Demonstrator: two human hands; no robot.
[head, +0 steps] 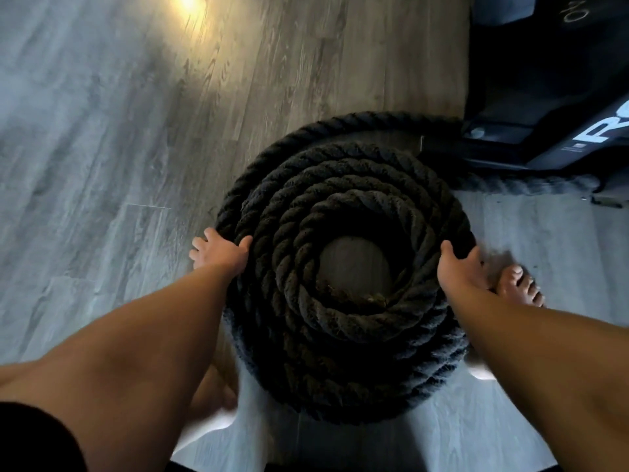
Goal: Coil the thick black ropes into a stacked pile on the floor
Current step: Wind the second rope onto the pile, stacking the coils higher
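Note:
A thick black twisted rope lies wound into a round stacked coil (347,342) on the grey wood floor, with a bare patch of floor showing in its middle hole. One strand (360,119) runs from the coil's far side toward the black machine at the right. My left hand (223,252) clasps the coil's outer left edge, thumb on top. My right hand (461,264) grips the outer right edge the same way.
A black gym machine base (544,137) with white lettering stands at the upper right, touching the rope's far strand. My bare foot (520,284) rests just right of the coil. Grey plank floor (102,148) stretches to the left and far side.

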